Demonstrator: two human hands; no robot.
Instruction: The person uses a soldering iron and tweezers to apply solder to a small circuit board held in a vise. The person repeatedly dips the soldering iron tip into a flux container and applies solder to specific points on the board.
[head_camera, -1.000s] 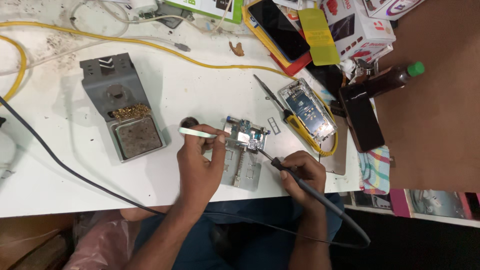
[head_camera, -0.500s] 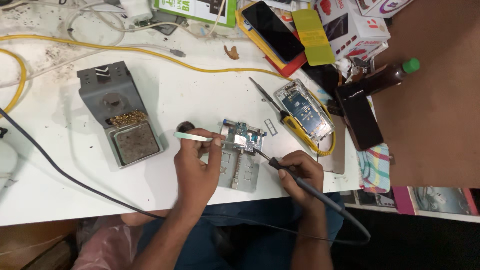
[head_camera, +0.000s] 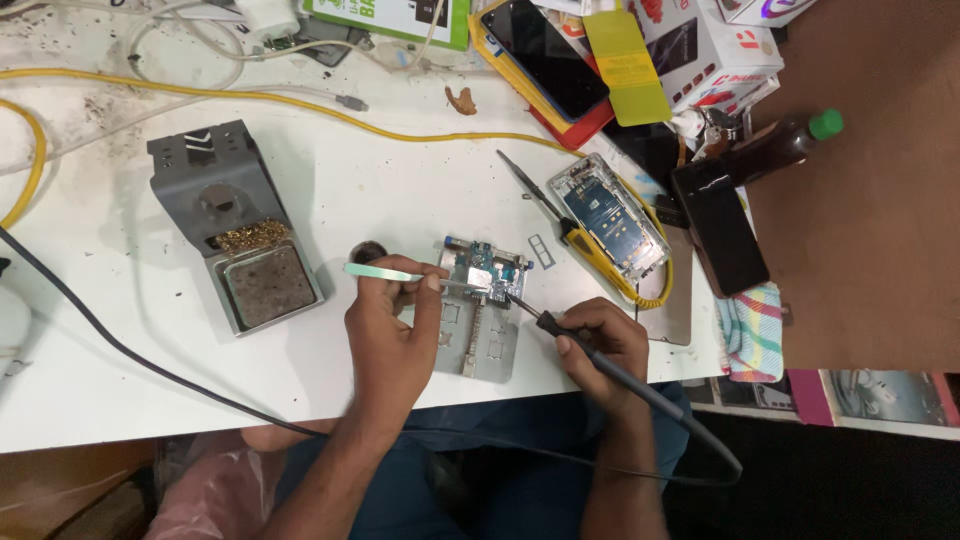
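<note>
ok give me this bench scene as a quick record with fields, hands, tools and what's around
left hand: holds pale green tweezers, tips at the small circuit board
right hand: holds black soldering iron, tip at the same board
board support: grey metal holder plate on white table
left of hands: grey iron stand with brass wool
right of hands: opened phone body, black phone

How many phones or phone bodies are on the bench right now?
3: an opened phone right of the circuit board, a black phone at the right edge, another phone top centre. More may be hidden.
</note>
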